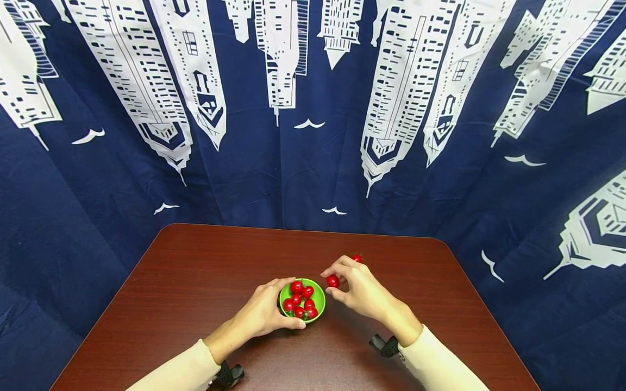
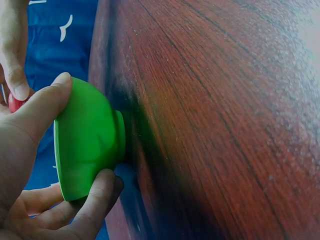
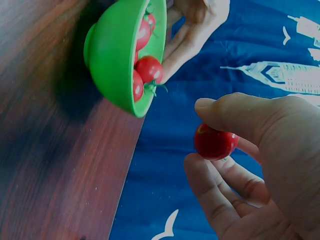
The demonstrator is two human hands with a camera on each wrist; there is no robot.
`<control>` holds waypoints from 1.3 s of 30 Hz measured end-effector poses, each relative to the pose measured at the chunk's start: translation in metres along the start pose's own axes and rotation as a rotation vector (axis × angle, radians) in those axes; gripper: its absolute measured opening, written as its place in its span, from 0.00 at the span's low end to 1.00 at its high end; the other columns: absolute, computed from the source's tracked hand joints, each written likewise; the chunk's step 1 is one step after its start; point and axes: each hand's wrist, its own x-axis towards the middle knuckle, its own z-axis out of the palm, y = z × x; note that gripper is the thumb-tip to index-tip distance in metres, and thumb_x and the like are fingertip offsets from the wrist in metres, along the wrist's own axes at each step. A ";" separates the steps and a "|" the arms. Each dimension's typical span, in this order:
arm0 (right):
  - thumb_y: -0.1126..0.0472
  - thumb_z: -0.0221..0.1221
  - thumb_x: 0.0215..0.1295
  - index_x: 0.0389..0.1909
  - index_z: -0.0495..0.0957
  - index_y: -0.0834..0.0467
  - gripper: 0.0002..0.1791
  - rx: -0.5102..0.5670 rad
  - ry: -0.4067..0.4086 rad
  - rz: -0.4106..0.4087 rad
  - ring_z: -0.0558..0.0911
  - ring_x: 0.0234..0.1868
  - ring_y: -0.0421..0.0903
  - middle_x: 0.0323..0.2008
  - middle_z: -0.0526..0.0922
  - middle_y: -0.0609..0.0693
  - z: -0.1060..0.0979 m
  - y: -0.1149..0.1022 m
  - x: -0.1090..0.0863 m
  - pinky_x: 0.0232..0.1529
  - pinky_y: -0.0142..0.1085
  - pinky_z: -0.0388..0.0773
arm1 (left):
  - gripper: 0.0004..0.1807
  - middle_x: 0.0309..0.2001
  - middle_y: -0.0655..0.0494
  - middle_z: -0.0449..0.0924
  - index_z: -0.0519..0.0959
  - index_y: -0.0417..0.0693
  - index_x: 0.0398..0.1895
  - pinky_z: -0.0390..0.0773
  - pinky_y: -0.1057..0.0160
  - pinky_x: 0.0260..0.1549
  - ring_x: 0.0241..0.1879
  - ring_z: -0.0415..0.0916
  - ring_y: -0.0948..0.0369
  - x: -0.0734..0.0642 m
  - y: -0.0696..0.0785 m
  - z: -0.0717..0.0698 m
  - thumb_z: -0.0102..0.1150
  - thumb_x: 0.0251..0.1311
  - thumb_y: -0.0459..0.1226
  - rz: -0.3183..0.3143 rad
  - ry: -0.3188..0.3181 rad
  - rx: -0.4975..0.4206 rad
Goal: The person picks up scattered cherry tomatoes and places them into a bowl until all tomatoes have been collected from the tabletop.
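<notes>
A small green bowl [image 1: 320, 297] holds several red cherry tomatoes [image 1: 296, 287], some with green stems. My left hand [image 1: 264, 310] grips the bowl from its left side, thumb at the near rim and fingers around the far side. In the left wrist view the bowl [image 2: 87, 137] shows its outer wall and foot, close over the table. Just right of the bowl, my right hand [image 1: 364, 290] pinches one cherry tomato [image 3: 215, 142] between thumb and fingers, apart from the rim. Another tomato [image 1: 357, 258] lies beyond the right hand, partly hidden by it.
The brown wooden table [image 1: 215, 260] has rounded far corners. Behind it hangs a dark blue curtain [image 1: 274, 179] printed with white buildings and birds. Black wrist straps [image 1: 386, 345] sit at both light sleeves.
</notes>
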 end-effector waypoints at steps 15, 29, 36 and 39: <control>0.67 0.80 0.71 0.57 0.92 0.59 0.16 0.020 -0.061 -0.032 0.90 0.45 0.41 0.52 0.89 0.49 0.013 -0.016 0.008 0.51 0.33 0.93 | 0.59 0.69 0.44 0.89 0.78 0.40 0.81 0.91 0.42 0.68 0.65 0.89 0.48 -0.001 0.001 -0.001 0.97 0.47 0.54 0.005 -0.010 -0.009; 0.66 0.80 0.71 0.56 0.92 0.61 0.16 0.043 -0.063 -0.045 0.90 0.45 0.41 0.52 0.89 0.51 0.023 -0.019 0.012 0.50 0.42 0.96 | 0.59 0.69 0.45 0.89 0.78 0.42 0.81 0.92 0.43 0.66 0.64 0.88 0.49 -0.002 0.002 -0.001 0.97 0.47 0.54 -0.002 -0.012 -0.005; 0.67 0.80 0.70 0.56 0.92 0.60 0.15 0.035 -0.049 -0.059 0.89 0.43 0.42 0.51 0.89 0.50 0.026 -0.018 0.013 0.46 0.41 0.95 | 0.59 0.69 0.44 0.89 0.78 0.42 0.81 0.92 0.43 0.66 0.64 0.89 0.49 -0.002 0.001 0.000 0.97 0.48 0.53 0.002 -0.008 -0.006; 0.63 0.80 0.71 0.56 0.92 0.57 0.15 0.017 -0.033 -0.076 0.91 0.49 0.46 0.53 0.89 0.48 0.030 -0.010 0.011 0.50 0.44 0.95 | 0.59 0.69 0.44 0.89 0.78 0.42 0.82 0.92 0.43 0.66 0.64 0.89 0.49 -0.002 0.000 0.000 0.97 0.48 0.53 0.006 -0.008 0.000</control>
